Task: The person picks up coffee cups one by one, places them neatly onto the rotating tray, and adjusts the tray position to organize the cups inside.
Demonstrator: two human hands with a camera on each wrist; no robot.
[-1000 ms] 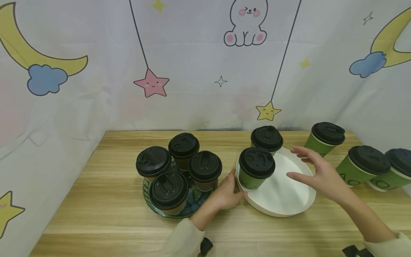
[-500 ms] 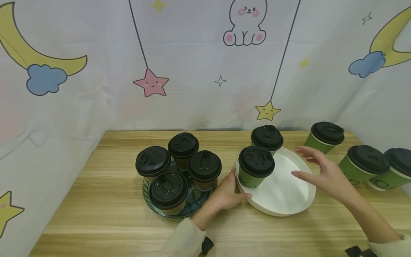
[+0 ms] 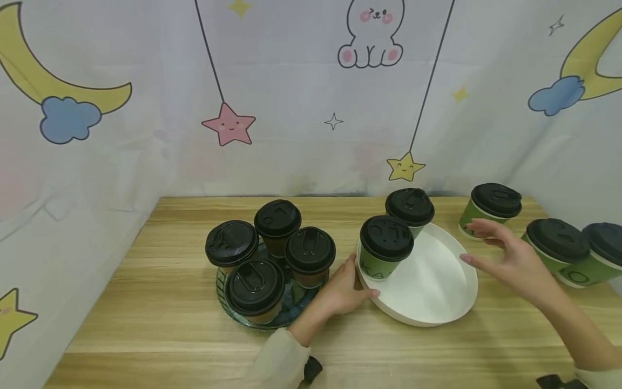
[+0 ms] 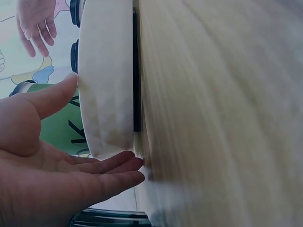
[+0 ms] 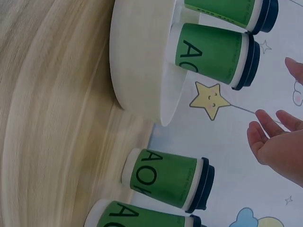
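My left hand is at the left edge of a round white tray, thumb at the rim and fingertips low against its outer side. In the left wrist view that hand has fairly straight fingers. Two green paper cups with black lids stand at the tray: a front cup inside by the left rim and a back cup at the far side. Right of the tray my right hand hovers, fingers loosely bent, holding nothing. Just beyond it stands another green cup, partly covered by the fingers.
Left of the tray, a greenish glass plate bears several black-lidded brown cups, crowded together. Two more green cups stand at the far right, the nearer one partly behind the right hand. A printed white cloth hangs behind the wooden table.
My right hand has moved right, away from the tray's middle toward the green cups. The cups at the tray have shifted slightly. My left hand stays at the tray's left edge.
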